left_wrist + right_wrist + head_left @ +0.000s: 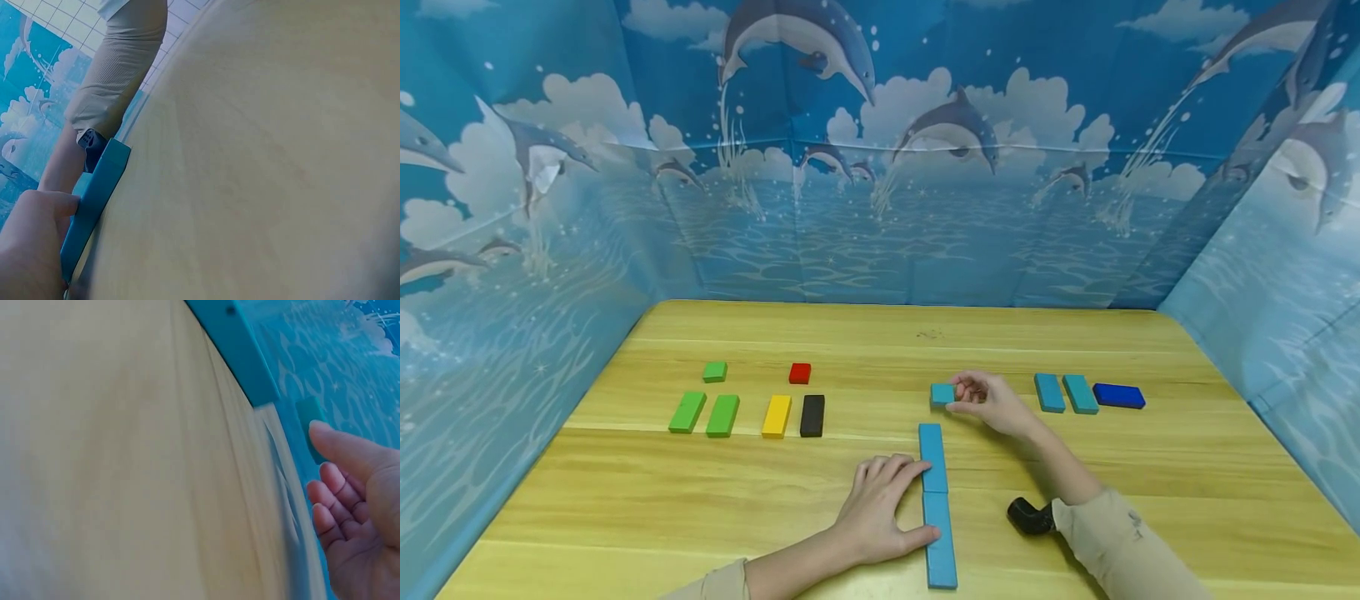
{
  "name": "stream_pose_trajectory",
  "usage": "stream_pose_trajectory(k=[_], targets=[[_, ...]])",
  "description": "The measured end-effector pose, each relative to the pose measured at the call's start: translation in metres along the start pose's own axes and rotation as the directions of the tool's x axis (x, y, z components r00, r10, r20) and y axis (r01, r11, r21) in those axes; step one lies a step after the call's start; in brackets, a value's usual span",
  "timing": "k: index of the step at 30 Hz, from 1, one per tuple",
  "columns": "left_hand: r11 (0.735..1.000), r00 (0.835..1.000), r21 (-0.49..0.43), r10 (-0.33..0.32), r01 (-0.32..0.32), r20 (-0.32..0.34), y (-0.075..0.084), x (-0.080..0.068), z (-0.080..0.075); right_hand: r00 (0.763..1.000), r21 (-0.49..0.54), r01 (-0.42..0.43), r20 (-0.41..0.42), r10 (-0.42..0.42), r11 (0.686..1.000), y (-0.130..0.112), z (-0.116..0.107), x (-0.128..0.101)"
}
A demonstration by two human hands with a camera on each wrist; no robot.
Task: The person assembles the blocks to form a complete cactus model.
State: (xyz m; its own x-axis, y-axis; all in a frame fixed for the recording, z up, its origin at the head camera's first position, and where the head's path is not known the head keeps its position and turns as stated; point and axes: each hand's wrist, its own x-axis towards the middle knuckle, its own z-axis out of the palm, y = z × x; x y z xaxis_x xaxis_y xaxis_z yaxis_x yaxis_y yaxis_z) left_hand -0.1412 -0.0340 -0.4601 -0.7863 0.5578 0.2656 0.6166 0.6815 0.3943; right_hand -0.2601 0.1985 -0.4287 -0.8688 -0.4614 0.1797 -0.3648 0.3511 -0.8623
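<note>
the right hand (992, 404) pinched a small light-blue block (942, 394) between thumb and fingers, just beyond the far end of two long blocks on the table (865, 323). the far long block (932, 458) and the near long block (940, 542) lay end to end, touching, in one straight line. the left hand (878, 508) was spread beside this line, its index fingertip on the far long block and its thumb on the near one, closed round neither. the hands were apart from each other.

a narrow gap showed between the small light-blue block and the line. to the left, well apart from the line, lay two green blocks (723, 416), a small green block (715, 372), a small red block (800, 373), a yellow block (777, 417) and a black block (812, 416); to the right were two blue blocks (1049, 392) and a dark blue block (1119, 396). the table's far edge met the dolphin backdrop (850, 250).

the right thumb hid part of the small light-blue block in the right wrist view; whether its underside touched the table could not be told. a black object (1028, 517) was partly covered by the right sleeve (1127, 542).
</note>
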Motion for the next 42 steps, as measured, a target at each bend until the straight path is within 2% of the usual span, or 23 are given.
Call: stream_pose_trajectory(k=[4, 11, 16, 23, 31, 34, 42], targets=[[1.0, 1.0, 0.0, -0.001, 0.001, 0.003, -0.001, 0.0, 0.0, 1.0, 0.024, -0.017, 0.026, 0.017, 1.0, -0.016, 0.008, -0.001], [1.0, 1.0, -0.002, -0.005, 0.005, 0.011, 0.0, 0.001, 0.0, 0.996, -0.011, -0.046, 0.074, 0.047, 0.999, -0.025, 0.015, -0.003], [1.0, 1.0, -0.006, -0.006, 0.007, 0.012, 0.0, 0.001, 0.0, 0.996, -0.006, -0.038, 0.077, 0.038, 0.999, -0.019, 0.017, -0.002], [1.0, 1.0, -0.004, -0.001, 0.001, 0.0, 0.0, 0.0, 0.001, 0.997, -0.051, -0.044, 0.068, 0.048, 0.998, 0.012, 0.019, 0.002], [1.0, 1.0, -0.007, -0.002, 0.002, 0.002, 0.001, 0.0, 0.0, 0.995, -0.05, -0.066, 0.075, 0.069, 0.997, 0.012, 0.019, 0.002], [1.0, 1.0, -0.009, -0.003, 0.003, 0.003, 0.002, 0.0, 0.0, 0.994, -0.051, -0.078, 0.076, 0.082, 0.996, 0.009, 0.019, 0.001], [1.0, 1.0, -0.01, -0.002, 0.003, 0.001, 0.002, 0.0, 0.001, 0.994, -0.057, -0.062, 0.085, 0.067, 0.996, -0.02, 0.017, -0.005]])
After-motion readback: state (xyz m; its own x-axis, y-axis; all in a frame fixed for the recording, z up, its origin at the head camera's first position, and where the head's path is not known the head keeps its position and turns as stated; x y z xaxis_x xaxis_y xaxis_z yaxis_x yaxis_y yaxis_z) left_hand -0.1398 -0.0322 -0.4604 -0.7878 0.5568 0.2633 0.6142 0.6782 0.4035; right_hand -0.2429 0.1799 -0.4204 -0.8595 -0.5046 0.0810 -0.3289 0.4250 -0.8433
